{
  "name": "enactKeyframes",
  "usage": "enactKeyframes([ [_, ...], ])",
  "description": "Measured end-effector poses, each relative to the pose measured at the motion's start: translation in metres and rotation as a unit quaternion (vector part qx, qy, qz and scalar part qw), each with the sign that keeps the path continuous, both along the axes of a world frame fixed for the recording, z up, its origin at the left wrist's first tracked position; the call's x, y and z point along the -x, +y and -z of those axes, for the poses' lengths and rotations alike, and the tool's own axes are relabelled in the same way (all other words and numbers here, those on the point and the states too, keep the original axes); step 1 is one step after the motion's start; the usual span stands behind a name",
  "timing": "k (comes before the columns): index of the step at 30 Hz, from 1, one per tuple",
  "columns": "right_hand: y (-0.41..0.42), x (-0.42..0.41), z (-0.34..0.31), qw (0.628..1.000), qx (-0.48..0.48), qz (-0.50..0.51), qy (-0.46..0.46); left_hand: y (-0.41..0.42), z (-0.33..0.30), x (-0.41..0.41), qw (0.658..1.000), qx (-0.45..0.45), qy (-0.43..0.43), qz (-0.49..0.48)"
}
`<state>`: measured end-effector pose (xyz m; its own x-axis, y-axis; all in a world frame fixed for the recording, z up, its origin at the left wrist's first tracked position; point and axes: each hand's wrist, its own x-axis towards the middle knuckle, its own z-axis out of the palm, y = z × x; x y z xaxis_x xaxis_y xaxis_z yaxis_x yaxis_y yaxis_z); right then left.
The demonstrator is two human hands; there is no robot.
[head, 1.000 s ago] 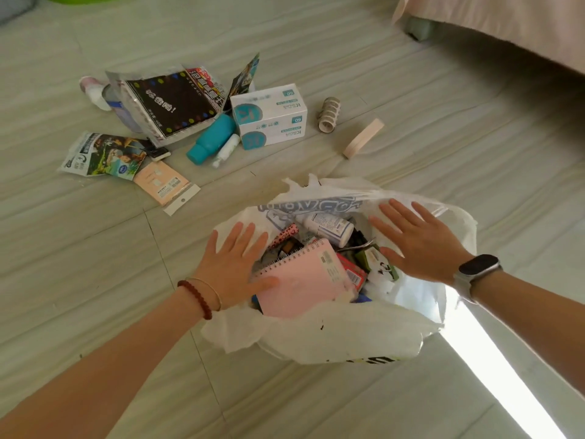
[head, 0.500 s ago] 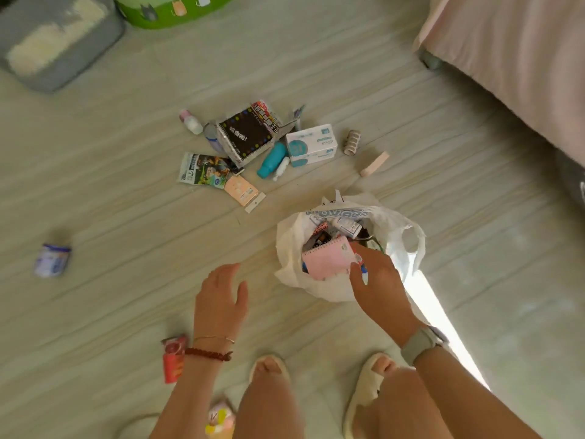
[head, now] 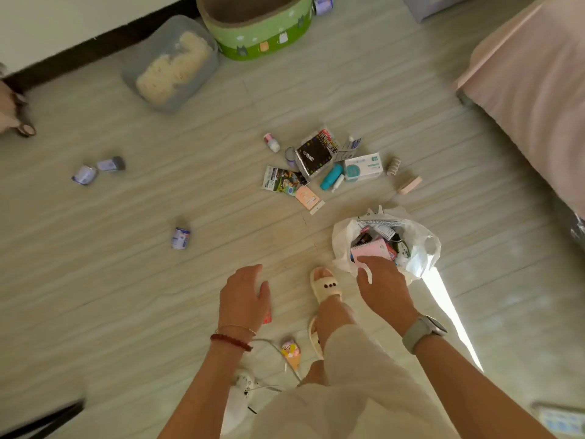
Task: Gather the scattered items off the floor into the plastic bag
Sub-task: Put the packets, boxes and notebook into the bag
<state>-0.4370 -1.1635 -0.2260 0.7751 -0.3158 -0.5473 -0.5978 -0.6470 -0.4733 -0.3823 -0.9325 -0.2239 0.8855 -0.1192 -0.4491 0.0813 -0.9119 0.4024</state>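
Mid-gather: my left hand and right hand, both wide & empty, hover near bag; next, prob. grab red packet under left.

The room is lit by soft, even daylight. One narrow, very bright strip of sunlight lies overexposed on the pale wood-grain floor, beside the white plastic bag. Shadows are weak. The whole frame has slight motion blur, and the wide lens bends the edges.
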Motion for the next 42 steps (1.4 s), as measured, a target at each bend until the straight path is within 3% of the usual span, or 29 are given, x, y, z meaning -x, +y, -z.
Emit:
enactKeyframes([
  [9, -0.001, -0.166, -0.001, 0.998, -0.030, 0.057, 0.012, -0.028, -0.008, -0.177, 0.998, 0.010, 0.024, 0.065],
  [15, -0.019, -0.276, -0.014, 0.988, -0.055, 0.135, 0.042, -0.082, -0.030, -0.358, 0.986, 0.045, 0.021, 0.162],
  [19, -0.022, -0.310, -0.019, 0.971, -0.072, 0.224, 0.052, -0.117, -0.036, -0.432, 0.975, 0.060, 0.037, 0.211],
  [23, -0.019, -0.331, -0.003, 0.929, -0.083, 0.358, 0.045, -0.151, -0.007, -0.478, 0.941, 0.029, 0.098, 0.322],
  [28, -0.009, -0.353, 0.070, 0.856, -0.087, 0.508, 0.044, -0.187, 0.069, -0.520, 0.875, -0.016, 0.150, 0.460],
  [32, 0.001, -0.362, 0.151, 0.810, -0.098, 0.573, 0.069, -0.206, 0.146, -0.534, 0.861, -0.052, 0.176, 0.474],
  [37, -0.001, -0.360, 0.297, 0.828, -0.061, 0.551, 0.078, -0.232, 0.295, -0.525, 0.880, -0.072, 0.170, 0.437],
  [42, -0.027, -0.348, 0.473, 0.896, 0.011, 0.434, 0.088, -0.252, 0.479, -0.518, 0.893, -0.048, 0.110, 0.435],
])
